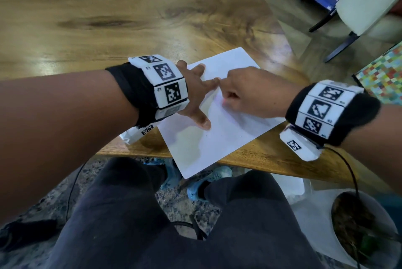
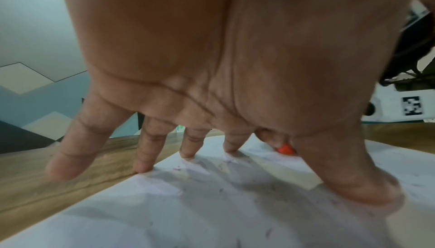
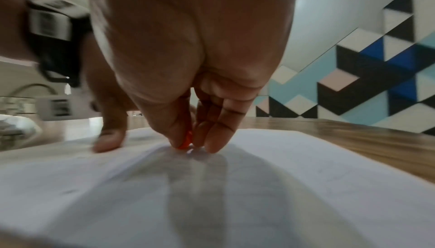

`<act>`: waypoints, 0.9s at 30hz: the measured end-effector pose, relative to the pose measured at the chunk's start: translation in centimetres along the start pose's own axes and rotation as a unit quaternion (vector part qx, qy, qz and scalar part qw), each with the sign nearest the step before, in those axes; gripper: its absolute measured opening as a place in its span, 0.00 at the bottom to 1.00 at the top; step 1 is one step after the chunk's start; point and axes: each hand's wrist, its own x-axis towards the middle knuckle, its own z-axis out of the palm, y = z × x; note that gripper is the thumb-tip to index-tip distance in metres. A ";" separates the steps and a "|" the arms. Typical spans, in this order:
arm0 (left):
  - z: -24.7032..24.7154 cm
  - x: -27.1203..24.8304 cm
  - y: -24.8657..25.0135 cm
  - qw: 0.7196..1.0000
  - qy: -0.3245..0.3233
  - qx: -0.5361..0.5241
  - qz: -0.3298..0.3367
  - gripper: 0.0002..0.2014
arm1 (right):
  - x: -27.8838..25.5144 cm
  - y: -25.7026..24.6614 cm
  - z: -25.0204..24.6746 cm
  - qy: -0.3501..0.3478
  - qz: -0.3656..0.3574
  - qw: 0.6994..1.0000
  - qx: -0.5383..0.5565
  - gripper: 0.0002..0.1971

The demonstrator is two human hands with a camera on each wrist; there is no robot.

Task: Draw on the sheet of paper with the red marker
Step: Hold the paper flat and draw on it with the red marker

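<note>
A white sheet of paper [image 1: 219, 129] lies skewed on the wooden table [image 1: 108, 18], one corner hanging over the front edge. My left hand [image 1: 195, 92] is spread flat on the sheet's left side, fingers straight, pressing it down. My right hand [image 1: 245, 92] rests on the middle of the sheet, its fingers curled round the red marker. Only the marker's red tip shows, between thumb and fingers, in the right wrist view [image 3: 186, 143] and in the left wrist view [image 2: 286, 148]. The tip is down at the paper [image 3: 212, 187]. Faint specks mark the sheet [image 2: 212, 205].
The table's front edge [image 1: 272, 160] runs just under my wrists, with my legs and blue shoes [image 1: 195, 190] below. A white chair [image 1: 365, 1] stands at the right, a colourful checked mat [image 1: 385, 75] beside it, and a potted plant [image 1: 359, 227] on the floor.
</note>
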 end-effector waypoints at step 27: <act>-0.2 -0.6 0.8 0.999 -0.023 -0.033 0.004 0.60 | -0.2 3.8 -0.2 0.030 0.092 0.995 -0.019 0.05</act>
